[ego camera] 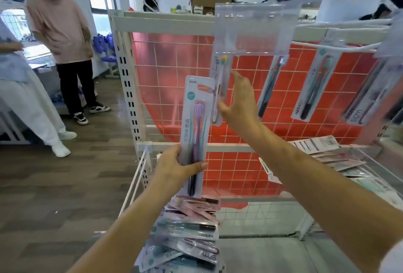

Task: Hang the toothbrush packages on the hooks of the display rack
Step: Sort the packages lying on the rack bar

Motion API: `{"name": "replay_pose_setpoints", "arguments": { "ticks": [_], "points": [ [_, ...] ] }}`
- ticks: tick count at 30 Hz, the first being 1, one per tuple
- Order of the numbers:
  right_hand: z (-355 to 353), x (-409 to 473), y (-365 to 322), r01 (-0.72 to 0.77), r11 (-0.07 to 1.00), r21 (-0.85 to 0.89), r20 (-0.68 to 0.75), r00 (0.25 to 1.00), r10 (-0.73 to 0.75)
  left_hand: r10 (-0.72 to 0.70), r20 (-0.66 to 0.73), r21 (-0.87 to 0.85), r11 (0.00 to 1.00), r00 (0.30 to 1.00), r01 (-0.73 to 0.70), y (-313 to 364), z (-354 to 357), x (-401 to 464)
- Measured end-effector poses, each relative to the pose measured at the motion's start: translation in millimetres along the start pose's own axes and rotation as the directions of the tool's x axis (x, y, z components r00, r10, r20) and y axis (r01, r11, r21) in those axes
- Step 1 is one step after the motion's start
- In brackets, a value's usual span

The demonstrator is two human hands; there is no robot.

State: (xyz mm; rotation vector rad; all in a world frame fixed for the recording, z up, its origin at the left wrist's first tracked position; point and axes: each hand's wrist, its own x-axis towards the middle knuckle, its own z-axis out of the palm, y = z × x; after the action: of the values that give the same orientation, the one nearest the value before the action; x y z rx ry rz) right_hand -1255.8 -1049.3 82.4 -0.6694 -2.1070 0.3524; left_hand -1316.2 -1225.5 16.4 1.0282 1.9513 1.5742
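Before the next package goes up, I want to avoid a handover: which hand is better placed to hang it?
Left. The left hand already grips the purple toothbrush package upright, hang hole on top. The right hand is open against the hanging package.

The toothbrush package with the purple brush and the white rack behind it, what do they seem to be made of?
The toothbrush package with the purple brush, held in the left hand, looks like printed card under a clear glossy plastic blister: it glints. The white display rack seems painted metal, given its punched slots and thin wire grid, though the picture cannot confirm it.
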Motion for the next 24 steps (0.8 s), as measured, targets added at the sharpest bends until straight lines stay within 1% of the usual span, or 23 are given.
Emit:
{"name": "replay_pose_setpoints", "arguments": {
  "ticks": [2,5,9,14,17,21,24],
  "points": [
    [-9.5,-13.4,-0.8,0.058,0.998,0.038,0.045,0.997,-0.060,-0.010,-0.019,-0.011,1.000,1.000,0.010,3.5,7.5,1.3],
    [-22.9,-29.7,2.0,0.075,0.994,0.077,0.103,0.991,-0.083,-0.024,-0.057,0.019,0.999,0.998,0.025,11.4,19.0,7.5],
    [-37.0,-46.5,11.0,0.136,0.985,0.109,0.102,0.984,-0.147,-0.020,-0.072,0.021,1.000,0.997,0.022,23.9,35.3,14.0],
    [-52.9,-58.2,28.5,0.067,0.997,0.045,0.175,0.982,-0.074,0.001,-0.068,0.001,1.000,0.998,-0.001,28.8,55.6,12.4],
    [-63.5,-67.9,40.6,0.025,0.998,0.053,0.184,0.982,-0.034,-0.003,-0.067,-0.020,1.000,0.998,0.001,30.4,68.0,8.2],
    [-83.4,-80.6,60.1,0.025,0.999,0.039,0.153,0.988,-0.030,-0.010,-0.067,-0.049,0.999,0.998,0.006,33.6,89.1,3.6],
    [-103.1,-91.2,75.3,-0.022,1.000,0.007,0.186,0.982,0.020,-0.025,-0.064,-0.072,0.997,0.998,0.020,37.0,108.7,-1.7]
  ]
}}
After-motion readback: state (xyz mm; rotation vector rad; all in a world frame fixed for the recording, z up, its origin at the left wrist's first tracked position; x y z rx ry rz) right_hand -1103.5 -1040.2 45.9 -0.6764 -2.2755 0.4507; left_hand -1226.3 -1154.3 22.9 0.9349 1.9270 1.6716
